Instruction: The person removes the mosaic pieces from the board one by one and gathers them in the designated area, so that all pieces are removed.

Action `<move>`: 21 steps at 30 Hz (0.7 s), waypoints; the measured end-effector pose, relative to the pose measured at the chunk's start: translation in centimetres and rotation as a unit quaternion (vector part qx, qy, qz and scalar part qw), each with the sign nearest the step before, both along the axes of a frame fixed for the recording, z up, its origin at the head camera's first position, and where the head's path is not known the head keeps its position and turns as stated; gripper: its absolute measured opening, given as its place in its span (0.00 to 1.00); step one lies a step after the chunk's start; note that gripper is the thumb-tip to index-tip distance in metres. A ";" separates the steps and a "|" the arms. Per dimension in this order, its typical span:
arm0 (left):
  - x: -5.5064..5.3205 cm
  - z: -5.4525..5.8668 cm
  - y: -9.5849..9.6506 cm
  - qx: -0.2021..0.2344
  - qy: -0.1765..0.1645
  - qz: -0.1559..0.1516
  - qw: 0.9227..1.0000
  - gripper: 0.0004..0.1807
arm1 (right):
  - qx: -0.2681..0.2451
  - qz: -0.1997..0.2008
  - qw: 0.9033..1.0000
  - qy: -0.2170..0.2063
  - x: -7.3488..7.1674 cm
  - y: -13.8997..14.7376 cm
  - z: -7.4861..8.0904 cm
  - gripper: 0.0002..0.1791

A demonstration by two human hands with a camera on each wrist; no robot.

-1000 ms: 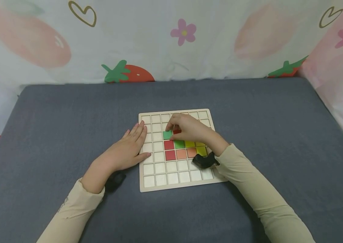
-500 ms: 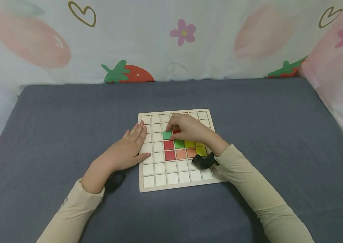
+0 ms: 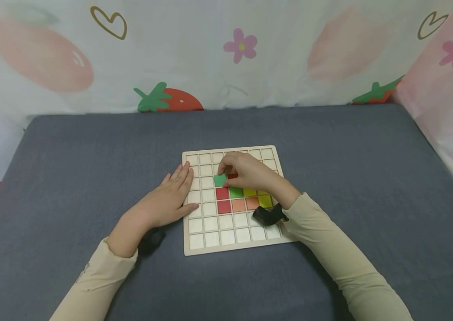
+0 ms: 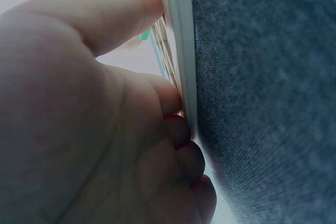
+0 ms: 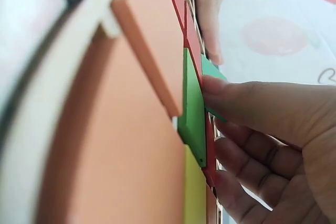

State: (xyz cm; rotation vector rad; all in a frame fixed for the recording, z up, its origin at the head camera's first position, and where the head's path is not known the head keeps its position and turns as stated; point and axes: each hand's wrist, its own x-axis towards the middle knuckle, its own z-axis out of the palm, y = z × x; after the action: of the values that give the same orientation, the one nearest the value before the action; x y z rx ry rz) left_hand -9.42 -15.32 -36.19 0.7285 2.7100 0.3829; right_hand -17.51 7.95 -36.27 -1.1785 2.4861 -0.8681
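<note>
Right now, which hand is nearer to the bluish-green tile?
Right. The right hand pinches the bluish-green tile at its edges. The left hand is apart from it, to its left, resting on the left edge of the wooden grid board.

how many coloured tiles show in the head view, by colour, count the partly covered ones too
Red tiles: 3
Yellow tiles: 3
Green tiles: 2
Orange tiles: 2
Total: 10 in sight; the right hand and wrist may hide more.
</note>
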 end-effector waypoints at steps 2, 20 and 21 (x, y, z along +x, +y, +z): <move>0.0 0.0 0.0 -0.001 -0.002 0.000 1.000 0.43 | -0.001 -0.001 1.000 0.002 0.0 0.0 0.0 0.10; 0.0 0.0 0.0 0.006 -0.004 0.000 1.000 0.43 | -0.070 -0.017 0.996 -0.048 -0.3 0.4 -0.4 0.05; 0.0 0.0 0.0 0.007 -0.003 0.000 1.000 0.43 | -0.069 -0.022 0.996 -0.051 -0.3 0.5 -0.4 0.04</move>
State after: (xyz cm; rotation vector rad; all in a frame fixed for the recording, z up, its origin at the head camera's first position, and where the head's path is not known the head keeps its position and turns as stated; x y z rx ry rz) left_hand -9.37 -15.35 -36.16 0.7304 2.7042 0.4026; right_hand -17.82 8.40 -36.66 -1.0959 2.4104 -1.0999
